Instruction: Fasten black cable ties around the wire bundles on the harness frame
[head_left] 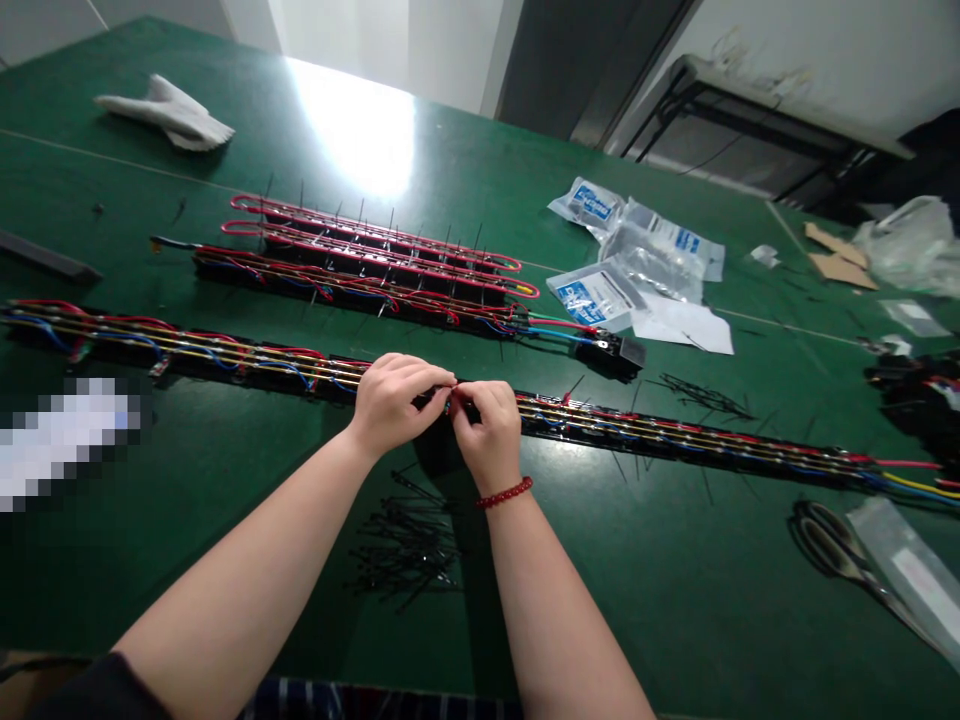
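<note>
On the green table [675, 610], plastic bags [626, 255] lie beyond the wire harness [660, 430].

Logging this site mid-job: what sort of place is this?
Probably an electrical assembly workshop: a green-topped workbench holds long wired strips of red, blue and yellow cable, with loose black cable ties and opened plastic bags nearby.

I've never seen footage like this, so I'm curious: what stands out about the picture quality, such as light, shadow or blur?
Head view: glare washes out the far part of the table; a pixelated patch hides something at left; the left hand and right hand cast a shadow below them; the wide view seems to warp the table's edges.
</note>
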